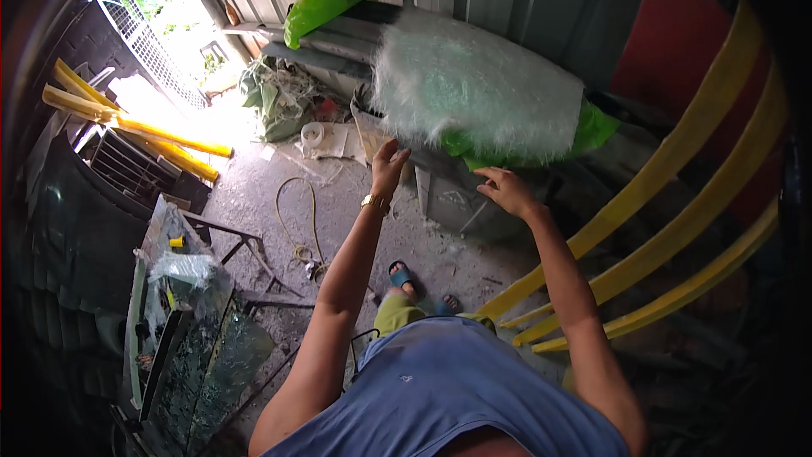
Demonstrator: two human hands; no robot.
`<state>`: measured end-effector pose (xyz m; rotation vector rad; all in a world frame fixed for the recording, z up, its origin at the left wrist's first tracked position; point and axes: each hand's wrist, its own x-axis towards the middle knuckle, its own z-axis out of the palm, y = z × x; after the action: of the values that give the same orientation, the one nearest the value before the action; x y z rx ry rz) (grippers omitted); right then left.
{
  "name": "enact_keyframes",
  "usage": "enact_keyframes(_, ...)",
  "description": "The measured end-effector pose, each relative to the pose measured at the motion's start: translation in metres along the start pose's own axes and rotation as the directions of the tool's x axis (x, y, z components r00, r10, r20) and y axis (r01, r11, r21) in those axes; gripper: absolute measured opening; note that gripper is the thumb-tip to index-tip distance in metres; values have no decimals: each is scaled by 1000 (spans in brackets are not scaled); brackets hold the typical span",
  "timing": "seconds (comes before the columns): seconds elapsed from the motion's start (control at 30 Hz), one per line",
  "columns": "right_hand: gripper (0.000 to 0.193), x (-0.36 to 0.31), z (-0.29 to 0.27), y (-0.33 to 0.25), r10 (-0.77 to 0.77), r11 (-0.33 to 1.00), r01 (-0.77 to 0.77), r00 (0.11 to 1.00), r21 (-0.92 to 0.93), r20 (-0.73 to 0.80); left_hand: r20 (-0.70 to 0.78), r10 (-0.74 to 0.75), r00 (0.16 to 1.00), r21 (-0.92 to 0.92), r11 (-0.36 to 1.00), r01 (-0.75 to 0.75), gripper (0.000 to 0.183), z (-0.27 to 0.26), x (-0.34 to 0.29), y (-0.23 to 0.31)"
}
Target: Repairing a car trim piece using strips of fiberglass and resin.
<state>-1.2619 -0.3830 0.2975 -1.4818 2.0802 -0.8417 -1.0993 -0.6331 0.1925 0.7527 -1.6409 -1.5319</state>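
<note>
A white, frayed sheet of fibreglass mat (478,76) lies over a bench-like support, its loose strands hanging along the near edge. Bright green plastic film (597,129) shows from under the sheet at its right end and near side. My left hand (388,171), with a gold-coloured watch on the wrist, is raised by the sheet's near left corner, thumb and fingers apart. Just below the near edge hovers my right hand (509,192), fingers loosely stretched leftward with a gap to the thumb. Neither hand shows anything in it.
Curved yellow strips (668,195) arch along the right. A grey box-like block (461,199) stands under the sheet. Left are a metal-framed stand with plastic-covered panels (199,313) and yellow bars (139,123). A hose (313,211) lies on the floor near a roll of tape (313,134).
</note>
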Motion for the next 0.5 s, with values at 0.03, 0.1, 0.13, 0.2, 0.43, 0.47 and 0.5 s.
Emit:
enact_keyframes(0.03, 39, 14, -17, -12, -47, 999, 46, 999, -28, -16, -1, 12, 1000, -4, 1000, -12, 56, 10, 26, -2)
enact_keyframes(0.1, 40, 43, -42, -17, -69, 996, 68, 998, -50, -9, -95, 25, 995, 89, 996, -16, 70, 37, 70, -6)
enact_keyframes(0.13, 40, 61, -52, -24, -120, 985, 116, 992, -131, -26, -110, 29, 993, 130, 991, -14, 78, 39, 90, -9)
enact_keyframes(0.2, 40, 101, -72, -43, -160, 965, 155, 987, -210, -8, -178, 81, 981, 209, 977, -43, 78, 41, 128, -21)
enact_keyframes(0.43, 46, 243, -99, -20, -241, 874, 169, 965, -455, -103, 79, -158, 984, -267, 948, 174, 55, 64, 146, 29)
enact_keyframes(0.47, 50, 263, -93, -19, -291, 827, 189, 950, -529, -116, 109, -164, 981, -223, 957, 184, 48, 53, 159, 19)
enact_keyframes(0.5, 53, 279, -88, -17, -338, 776, 201, 933, -598, -125, 93, -157, 983, -223, 959, 175, 48, 45, 165, 18)
